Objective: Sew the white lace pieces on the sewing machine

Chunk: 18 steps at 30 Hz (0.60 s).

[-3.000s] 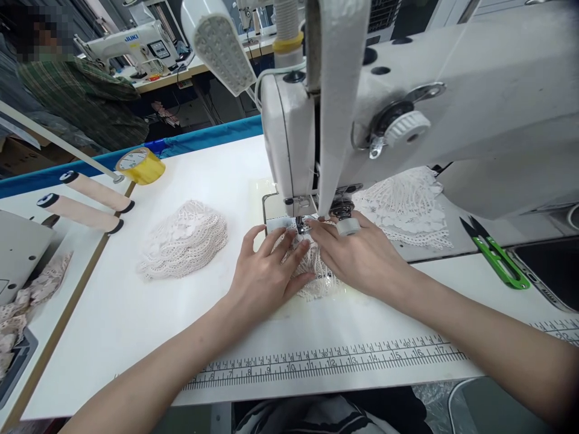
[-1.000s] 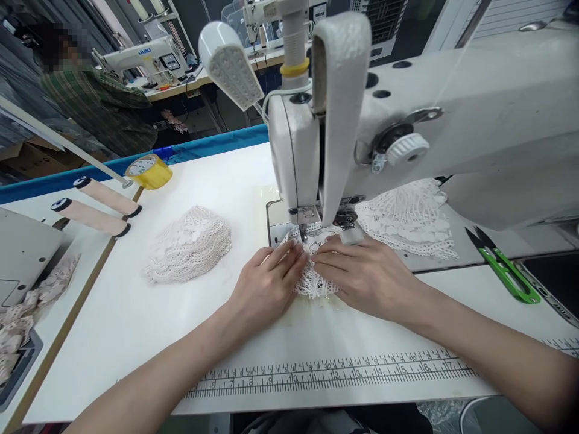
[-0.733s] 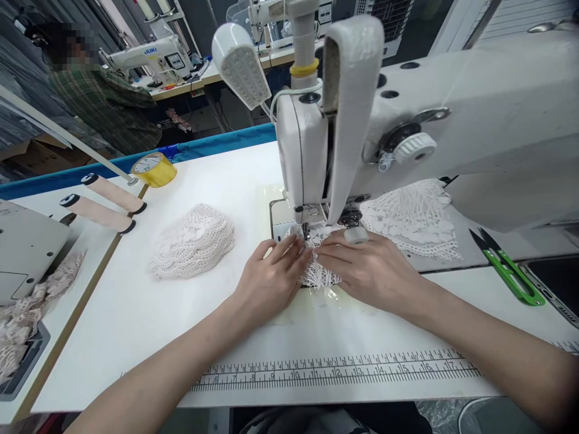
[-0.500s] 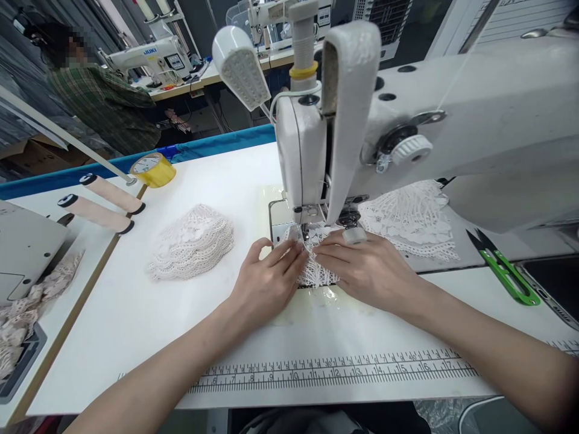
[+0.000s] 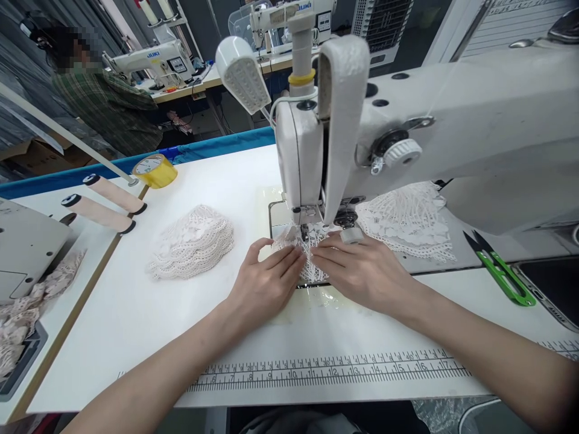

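Observation:
A piece of white lace lies under the needle and presser foot of a white sewing machine. My left hand holds it down from the left, fingers pressed together on the lace and thumb set apart. From the right, my right hand keeps its closed fingers on the same lace, close to the presser foot. The fingertips of both hands nearly meet in front of the needle. Part of the lace is hidden beneath the hands and the machine head.
A stack of lace pieces lies on the left, and more lace rests behind my right hand. Green thread snips and a phone are at right. Yellow tape and thread cones stand left. A person sits beyond.
The lace edge by my left fingertips, raised before, now lies flatter near the presser foot. Both hands stay on the lace with little movement. The camera view has shifted slightly.

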### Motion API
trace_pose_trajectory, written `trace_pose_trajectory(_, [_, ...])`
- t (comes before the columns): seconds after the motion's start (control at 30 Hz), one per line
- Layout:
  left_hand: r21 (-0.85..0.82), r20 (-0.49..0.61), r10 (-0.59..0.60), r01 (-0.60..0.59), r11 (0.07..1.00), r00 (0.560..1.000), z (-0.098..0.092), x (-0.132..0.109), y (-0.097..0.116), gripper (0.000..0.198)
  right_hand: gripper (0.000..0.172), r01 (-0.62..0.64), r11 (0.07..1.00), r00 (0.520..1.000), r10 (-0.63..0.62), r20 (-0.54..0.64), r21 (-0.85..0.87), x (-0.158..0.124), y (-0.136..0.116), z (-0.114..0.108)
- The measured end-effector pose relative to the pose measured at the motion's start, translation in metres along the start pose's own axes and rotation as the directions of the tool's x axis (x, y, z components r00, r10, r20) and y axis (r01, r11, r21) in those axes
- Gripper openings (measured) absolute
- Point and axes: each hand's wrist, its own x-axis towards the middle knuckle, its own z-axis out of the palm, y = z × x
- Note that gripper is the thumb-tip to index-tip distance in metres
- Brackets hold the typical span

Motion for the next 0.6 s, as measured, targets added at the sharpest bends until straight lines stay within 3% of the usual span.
trace_pose_trajectory(0.33, [-0.01,0.006,-0.057,0.057,0.998,0.998,0.005,0.005,-0.004,0.026,0.022,-0.024,0.999,0.999,0.026,0.031,-0.048,0.001,0.004,0.005])
trace_pose_trajectory(0.6, [-0.002,0.004,-0.013,0.013,1.0,1.0,-0.004,-0.001,0.005,0.022,0.023,-0.033,0.999,0.999,0.033,0.016,-0.008,-0.001,-0.006,-0.001])
